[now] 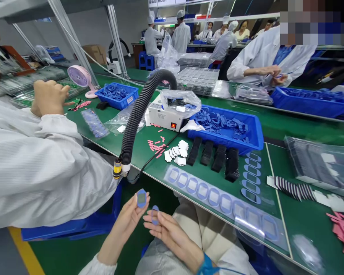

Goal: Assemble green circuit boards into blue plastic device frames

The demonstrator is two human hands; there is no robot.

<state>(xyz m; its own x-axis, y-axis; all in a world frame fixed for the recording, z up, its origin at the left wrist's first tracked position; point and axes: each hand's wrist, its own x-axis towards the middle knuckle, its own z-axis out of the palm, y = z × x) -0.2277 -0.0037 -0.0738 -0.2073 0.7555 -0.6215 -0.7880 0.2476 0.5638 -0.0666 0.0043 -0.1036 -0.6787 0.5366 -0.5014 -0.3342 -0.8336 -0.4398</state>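
My left hand (130,215) pinches a small blue oval frame with a grey insert (141,198) just below the nozzle of a black corrugated hose (137,114). My right hand (167,231) holds a thin blue oval ring (155,214) between thumb and fingers, close beside the left hand. Both hands hover over my lap, in front of the green bench edge. On the bench (149,160) a clear strip carries a row of blue oval frames (215,196).
A co-worker's white sleeve (40,168) fills the left. A blue bin of blue parts (226,130), black pad stacks (218,158), white squares (177,151), pink strips (156,147) and a white box with a red switch (166,116) lie ahead. Other workers sit opposite.
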